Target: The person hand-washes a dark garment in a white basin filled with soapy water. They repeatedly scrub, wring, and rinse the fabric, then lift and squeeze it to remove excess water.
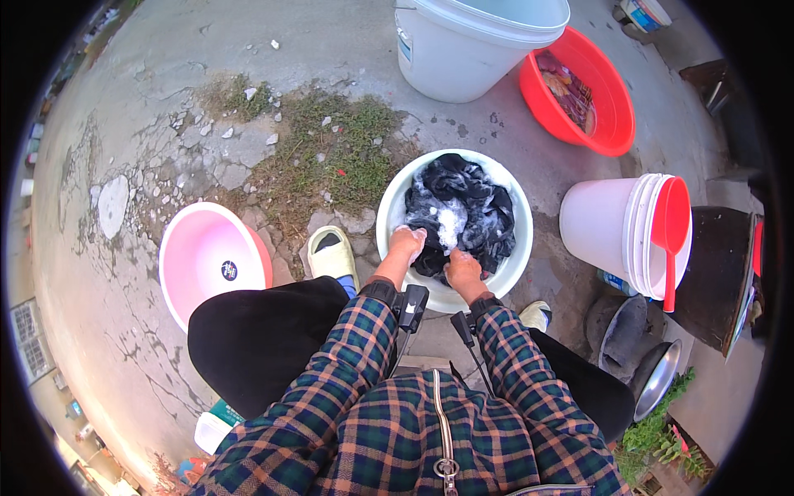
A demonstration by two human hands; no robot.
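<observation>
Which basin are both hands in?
The pale basin: the left hand and right hand are at its dark, sudsy cloth. The pink basin and red basin have no hands in them.

1. Cannot see fingertips of left hand [408, 242], right hand [463, 269]: sunk in dark cloth [488, 217].
2. Cut off at far edge: large white bucket [453, 59].
3. Cannot identify small objects [33, 145], left.

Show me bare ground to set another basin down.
Bare concrete lies beyond the grass patch, left of the tall bucket, and, cracked, left of the pink basin. Only a narrow strip separates the wash basin from the pail. Farther right is crowded: pail, red dipper and steel bowl bunch together.
</observation>
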